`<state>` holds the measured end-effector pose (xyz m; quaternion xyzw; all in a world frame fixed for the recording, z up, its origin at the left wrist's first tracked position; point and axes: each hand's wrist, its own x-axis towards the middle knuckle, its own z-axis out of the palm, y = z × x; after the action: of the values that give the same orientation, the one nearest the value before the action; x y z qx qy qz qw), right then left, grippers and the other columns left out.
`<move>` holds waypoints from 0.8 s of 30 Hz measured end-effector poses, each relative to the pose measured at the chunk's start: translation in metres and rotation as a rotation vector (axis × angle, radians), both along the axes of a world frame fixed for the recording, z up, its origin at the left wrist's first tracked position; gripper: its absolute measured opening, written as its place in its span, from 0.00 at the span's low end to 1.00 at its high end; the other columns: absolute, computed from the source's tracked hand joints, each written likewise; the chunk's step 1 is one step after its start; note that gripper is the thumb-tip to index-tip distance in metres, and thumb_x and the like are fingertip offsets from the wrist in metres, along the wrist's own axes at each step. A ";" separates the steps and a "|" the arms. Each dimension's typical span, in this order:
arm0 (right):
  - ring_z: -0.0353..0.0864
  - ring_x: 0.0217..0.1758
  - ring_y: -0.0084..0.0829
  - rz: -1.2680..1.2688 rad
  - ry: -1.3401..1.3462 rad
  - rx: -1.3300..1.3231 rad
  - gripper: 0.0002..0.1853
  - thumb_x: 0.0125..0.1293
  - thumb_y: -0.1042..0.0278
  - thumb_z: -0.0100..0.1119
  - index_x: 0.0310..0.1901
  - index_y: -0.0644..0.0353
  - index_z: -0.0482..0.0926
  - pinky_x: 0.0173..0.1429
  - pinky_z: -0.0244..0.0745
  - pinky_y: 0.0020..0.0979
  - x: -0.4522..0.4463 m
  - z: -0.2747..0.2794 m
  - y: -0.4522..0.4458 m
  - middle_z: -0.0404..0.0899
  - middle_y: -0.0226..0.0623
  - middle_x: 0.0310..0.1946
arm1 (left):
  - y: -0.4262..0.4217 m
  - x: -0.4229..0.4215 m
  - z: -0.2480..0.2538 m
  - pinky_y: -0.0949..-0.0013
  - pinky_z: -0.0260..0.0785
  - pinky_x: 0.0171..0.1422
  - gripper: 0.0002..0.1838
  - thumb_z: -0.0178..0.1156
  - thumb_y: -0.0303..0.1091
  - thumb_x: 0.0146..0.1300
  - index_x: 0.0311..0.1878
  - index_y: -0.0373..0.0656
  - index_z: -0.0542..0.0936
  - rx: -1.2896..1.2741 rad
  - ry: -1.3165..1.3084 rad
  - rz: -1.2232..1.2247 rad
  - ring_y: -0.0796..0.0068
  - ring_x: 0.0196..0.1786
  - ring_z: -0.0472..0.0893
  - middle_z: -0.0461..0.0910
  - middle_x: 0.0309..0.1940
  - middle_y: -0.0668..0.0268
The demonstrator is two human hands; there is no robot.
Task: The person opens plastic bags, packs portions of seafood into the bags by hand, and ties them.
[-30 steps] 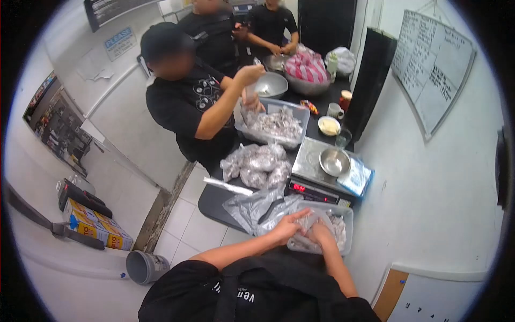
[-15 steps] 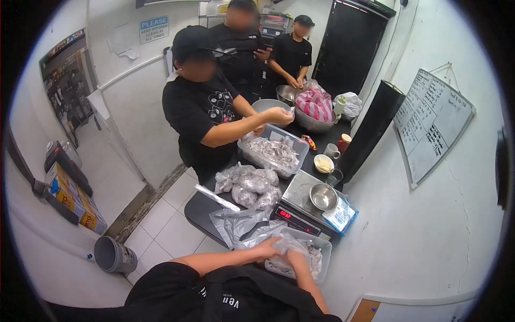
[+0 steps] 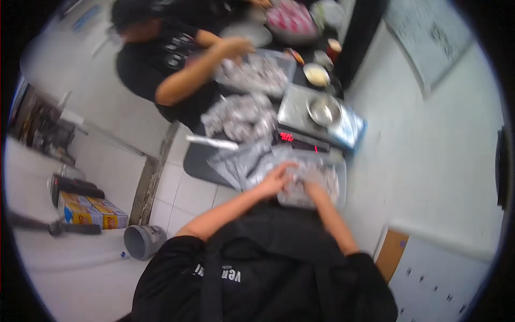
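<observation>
In the head view, my left hand is at the left side of a clear plastic tub, its fingers closed on the edge of a clear plastic bag. My right hand reaches down into the tub, over pale greyish pieces; motion blurs its fingers, so its grip is unclear. Grey plastic bags lie flat left of the tub. Just beyond the tub stands a digital scale with a lit red display, and a steel bowl rests on its plate.
Filled clear bags are piled on the dark table. A co-worker reaches over a larger tub of similar pieces. A small bowl sits behind the scale. The wall bounds the right; a grey bucket is on the floor.
My head view has shifted, so the scene sits differently in it. My right hand has gone from the bag down into the tub. The co-worker's raised hand is now over the larger tub.
</observation>
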<state>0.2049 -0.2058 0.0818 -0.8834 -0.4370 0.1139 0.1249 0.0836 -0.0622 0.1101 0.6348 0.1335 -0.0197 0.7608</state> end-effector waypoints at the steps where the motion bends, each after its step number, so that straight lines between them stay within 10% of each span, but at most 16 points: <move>1: 0.75 0.51 0.46 -0.005 0.017 -0.033 0.18 0.55 0.59 0.56 0.46 0.56 0.78 0.56 0.69 0.41 0.009 0.001 0.000 0.77 0.47 0.46 | 0.001 -0.001 0.013 0.73 0.76 0.33 0.18 0.55 0.31 0.64 0.58 0.54 0.69 -0.043 0.034 -0.066 0.82 0.30 0.68 0.69 0.36 0.71; 5: 0.78 0.47 0.45 -0.038 0.067 -0.105 0.14 0.57 0.58 0.52 0.41 0.51 0.82 0.53 0.71 0.41 0.040 0.022 -0.011 0.80 0.44 0.41 | 0.003 -0.001 0.015 0.75 0.75 0.41 0.14 0.57 0.23 0.60 0.49 0.47 0.73 -0.122 -0.079 -0.118 0.77 0.48 0.73 0.69 0.50 0.68; 13: 0.79 0.42 0.45 0.035 0.117 0.031 0.15 0.55 0.58 0.51 0.39 0.56 0.81 0.48 0.72 0.42 0.058 0.008 -0.020 0.80 0.46 0.38 | 0.000 0.005 0.011 0.65 0.70 0.57 0.17 0.54 0.24 0.59 0.53 0.39 0.75 0.901 -0.061 -0.220 0.55 0.55 0.73 0.66 0.57 0.48; 24: 0.79 0.48 0.44 -0.110 0.351 -0.088 0.16 0.54 0.63 0.52 0.44 0.55 0.81 0.54 0.71 0.38 0.009 -0.015 -0.019 0.79 0.50 0.44 | -0.029 0.014 0.015 0.61 0.66 0.53 0.30 0.61 0.26 0.49 0.58 0.33 0.67 0.715 -0.055 0.051 0.51 0.49 0.72 0.67 0.49 0.46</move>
<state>0.2136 -0.2243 0.0672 -0.8771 -0.3543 0.2783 0.1665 0.0980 -0.0908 0.1254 0.8575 0.1272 0.0642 0.4943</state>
